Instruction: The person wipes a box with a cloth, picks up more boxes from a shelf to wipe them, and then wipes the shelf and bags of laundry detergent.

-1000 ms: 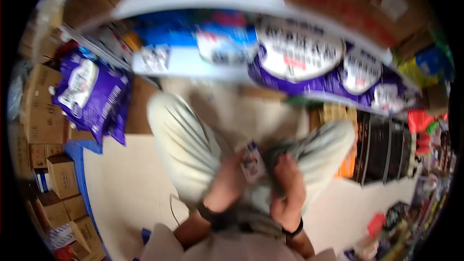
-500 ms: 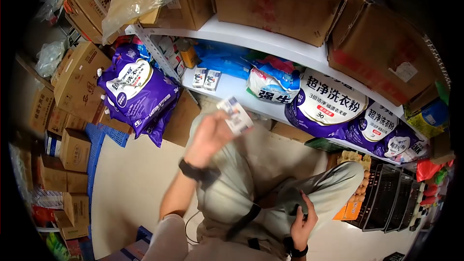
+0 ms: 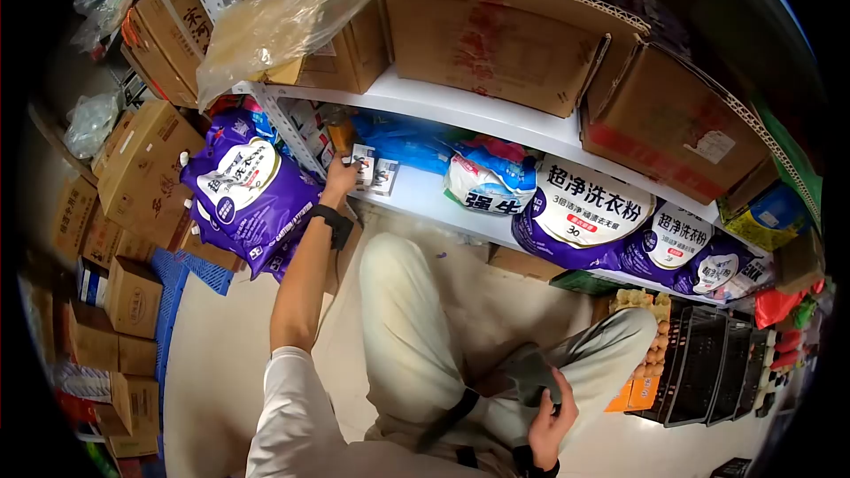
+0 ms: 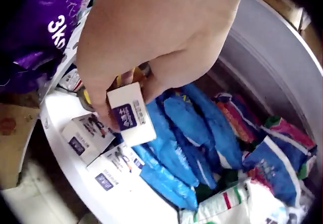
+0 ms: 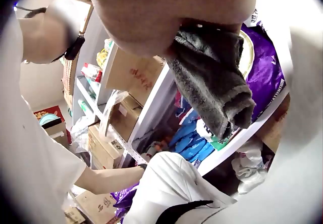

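My left hand (image 3: pixel 340 179) reaches to the left end of the lower shelf. In the left wrist view its thumb and fingers pinch a small white box (image 4: pixel 132 114) with a dark blue label. Two like boxes, one (image 4: pixel 87 137) nearer the shelf's end and another (image 4: pixel 117 168) beside it, stand on the white shelf just below the held one. Low by the bent right knee, my right hand (image 3: pixel 553 420) grips a dark grey cloth (image 5: pixel 212 82), which hangs down from the fingers in the right wrist view.
Blue packets (image 4: pixel 176 133) lie behind the boxes. Large purple washing-powder bags (image 3: pixel 584 212) fill the shelf's right part; another purple bag (image 3: pixel 248 186) stands left of the shelf post (image 3: pixel 288 133). Cardboard cartons (image 3: pixel 487 53) sit on the shelf above. Black crates (image 3: pixel 708 358) stand at the right.
My left hand has carried the white box from low between the legs, up past the left knee, to the shelf's left end. My right hand stays low by the right knee.
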### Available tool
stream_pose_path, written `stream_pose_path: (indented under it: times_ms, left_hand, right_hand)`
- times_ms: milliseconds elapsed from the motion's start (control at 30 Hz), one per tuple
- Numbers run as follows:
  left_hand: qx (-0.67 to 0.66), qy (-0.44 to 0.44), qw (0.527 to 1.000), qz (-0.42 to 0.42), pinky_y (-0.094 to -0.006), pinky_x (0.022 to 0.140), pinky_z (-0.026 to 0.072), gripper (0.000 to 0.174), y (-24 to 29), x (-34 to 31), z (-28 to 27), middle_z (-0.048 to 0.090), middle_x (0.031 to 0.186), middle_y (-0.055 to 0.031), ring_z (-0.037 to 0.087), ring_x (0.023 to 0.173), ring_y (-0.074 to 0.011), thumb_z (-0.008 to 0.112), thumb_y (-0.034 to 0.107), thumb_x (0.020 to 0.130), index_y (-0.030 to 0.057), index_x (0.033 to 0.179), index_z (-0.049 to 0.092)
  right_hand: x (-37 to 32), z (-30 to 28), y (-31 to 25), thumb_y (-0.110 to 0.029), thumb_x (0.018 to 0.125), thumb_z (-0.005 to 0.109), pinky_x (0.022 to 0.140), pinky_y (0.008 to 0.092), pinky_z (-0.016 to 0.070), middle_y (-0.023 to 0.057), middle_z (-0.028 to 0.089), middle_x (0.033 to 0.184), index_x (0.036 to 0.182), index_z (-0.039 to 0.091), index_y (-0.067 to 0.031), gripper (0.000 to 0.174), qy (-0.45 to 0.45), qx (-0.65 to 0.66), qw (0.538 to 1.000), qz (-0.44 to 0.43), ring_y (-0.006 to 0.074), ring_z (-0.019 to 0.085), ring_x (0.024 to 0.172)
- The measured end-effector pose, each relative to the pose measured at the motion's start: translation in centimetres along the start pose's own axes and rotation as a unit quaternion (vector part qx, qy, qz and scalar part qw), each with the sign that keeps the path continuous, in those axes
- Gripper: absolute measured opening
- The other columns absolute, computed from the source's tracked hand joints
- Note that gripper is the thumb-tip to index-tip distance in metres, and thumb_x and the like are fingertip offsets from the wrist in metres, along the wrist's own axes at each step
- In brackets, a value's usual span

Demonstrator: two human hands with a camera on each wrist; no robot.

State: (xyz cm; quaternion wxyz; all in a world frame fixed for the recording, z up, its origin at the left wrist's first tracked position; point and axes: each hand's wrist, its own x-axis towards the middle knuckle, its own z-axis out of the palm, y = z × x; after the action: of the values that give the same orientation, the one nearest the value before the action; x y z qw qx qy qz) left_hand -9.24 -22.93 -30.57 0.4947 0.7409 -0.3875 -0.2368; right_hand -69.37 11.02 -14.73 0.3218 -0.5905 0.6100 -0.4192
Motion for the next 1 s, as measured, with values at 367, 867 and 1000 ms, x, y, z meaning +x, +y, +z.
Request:
stream_pose_path:
  times_ms: [367,867,1000]
  left_hand:
    - [0.287,0.045,0.954,0.075,-0.0566,0.109,0.0513,0.070,0.7,-4.0,1.5,0.063,0.133,-0.0376,0.062,0.126,-0.0537,0.074,0.025,0.094,-0.0039,0.152,0.048]
    - [0.438,0.027,0.897,-0.051,-0.0513,0.098,0.0613,0.078,4.8,-3.7,3.2,0.077,0.119,-0.0271,0.076,0.112,-0.0456,0.076,0.052,0.093,-0.0074,0.137,0.051]
    - [0.464,0.043,0.884,-0.027,-0.0511,0.100,0.0608,0.078,3.3,-2.9,4.2,0.076,0.124,-0.0266,0.074,0.117,-0.0444,0.081,0.040,0.086,-0.0049,0.141,0.049]
  right_hand:
    - [-0.2,-0.7,-1.3,-0.001,0.104,0.057,0.112,0.0417,0.0499,0.0248,0.074,0.133,0.137,0.066,0.0107,0.036,0.052,-0.030,0.998,-0.004,0.0344,0.070,0.124]
    - [-1.2,-7.3,1.7,-0.017,0.115,0.053,0.122,0.0445,0.0407,0.0207,0.057,0.153,0.151,0.052,0.0127,0.046,0.279,0.070,0.955,-0.074,0.0307,0.055,0.142]
    - [0.5,-8.6,1.1,-0.017,0.118,0.047,0.123,0.0451,0.0413,0.0208,0.056,0.156,0.152,0.052,0.0117,0.045,0.319,0.057,0.944,-0.056,0.0314,0.054,0.143]
